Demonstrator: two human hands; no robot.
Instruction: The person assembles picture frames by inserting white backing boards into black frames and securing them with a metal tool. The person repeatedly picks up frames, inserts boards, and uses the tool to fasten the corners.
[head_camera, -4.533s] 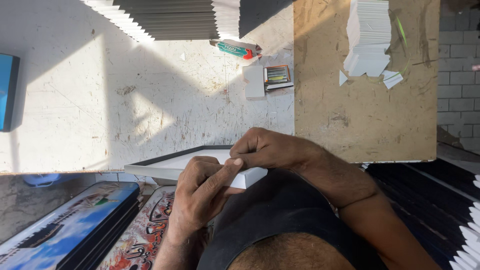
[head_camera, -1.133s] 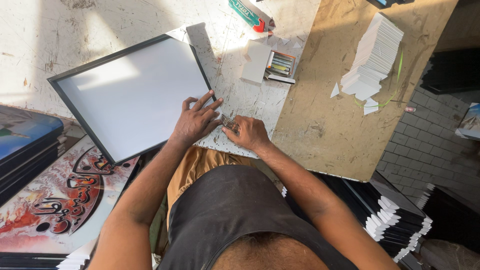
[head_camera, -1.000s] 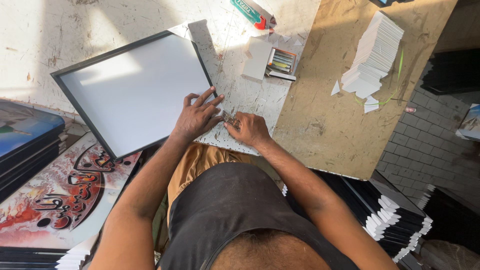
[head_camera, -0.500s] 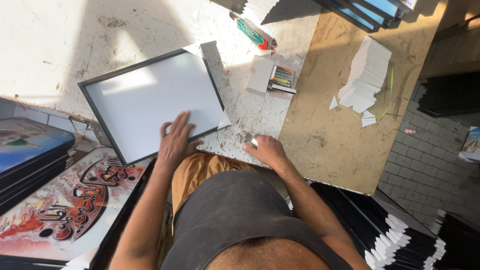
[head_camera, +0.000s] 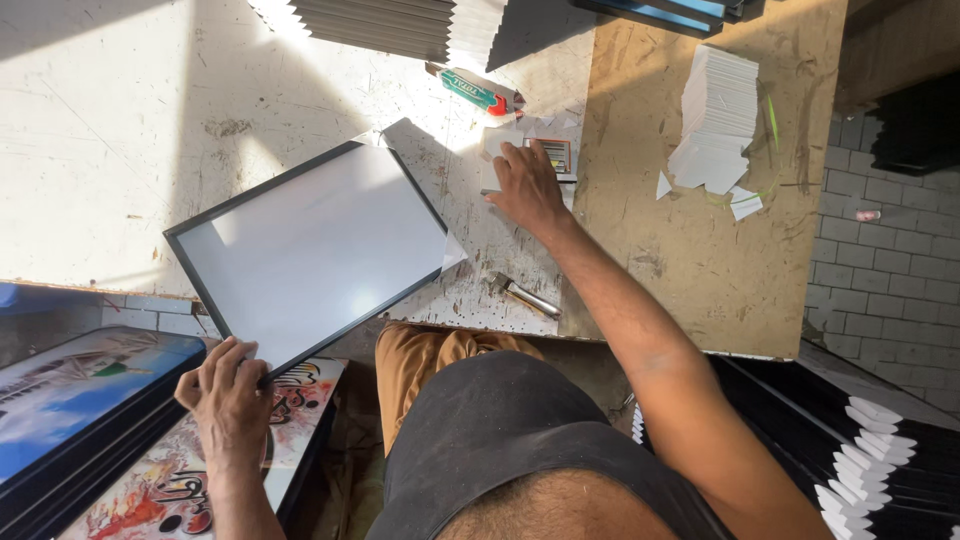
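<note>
A black picture frame (head_camera: 310, 245) with a white backing lies face down on the white worktable (head_camera: 120, 130), its near corner overhanging the edge. My left hand (head_camera: 232, 385) grips that near corner from below the table edge. My right hand (head_camera: 527, 185) reaches forward and rests on a small white box (head_camera: 492, 160) beside an open box of staples or pins (head_camera: 556, 155). A small metal tool (head_camera: 522, 294) lies on the table near its front edge, untouched.
A red and green tube (head_camera: 478, 92) lies beyond the boxes. A stack of white cardboard corners (head_camera: 718, 115) sits on the brown board (head_camera: 690, 250). Stacked frames (head_camera: 400, 20) line the far edge. Printed pictures (head_camera: 90, 400) lean at lower left, more frames (head_camera: 880, 460) at lower right.
My left hand has slid from the frame's right edge to its near corner. My right hand has left the table's front edge and reached out to the small boxes. The camera view has shifted.
</note>
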